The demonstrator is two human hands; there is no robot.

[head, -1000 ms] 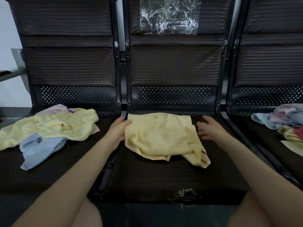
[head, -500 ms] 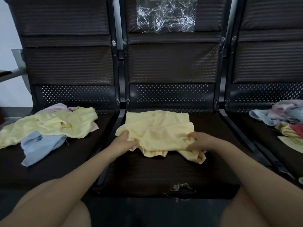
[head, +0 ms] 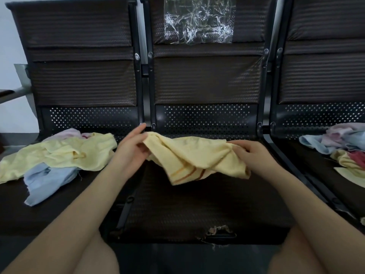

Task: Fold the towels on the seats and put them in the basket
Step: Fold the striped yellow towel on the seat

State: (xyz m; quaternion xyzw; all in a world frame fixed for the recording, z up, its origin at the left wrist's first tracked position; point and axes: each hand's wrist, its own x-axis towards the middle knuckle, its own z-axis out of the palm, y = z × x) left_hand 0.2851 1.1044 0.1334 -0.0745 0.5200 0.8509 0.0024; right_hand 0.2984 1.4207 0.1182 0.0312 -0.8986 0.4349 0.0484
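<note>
A pale yellow towel [head: 195, 157] with orange stripes near one edge hangs bunched above the middle seat [head: 197, 210]. My left hand [head: 131, 150] pinches its left end and my right hand [head: 249, 154] grips its right end. The striped edge droops toward the seat between my hands. On the left seat lies a loose heap of towels: a yellow one [head: 59, 155] over a blue one [head: 47, 178] and a pink one [head: 69, 133]. No basket is in view.
The right seat holds another pile of towels [head: 343, 149] in blue, pink, yellow and red. Dark backrests stand behind all three seats. Crinkled clear plastic [head: 199, 19] is stuck to the middle backrest. The middle seat's front edge is torn [head: 217, 231].
Both hands closed on the yellow towel's sides and lifted it off the middle seat. It was lying flat a second ago and now hangs bunched between my hands.
</note>
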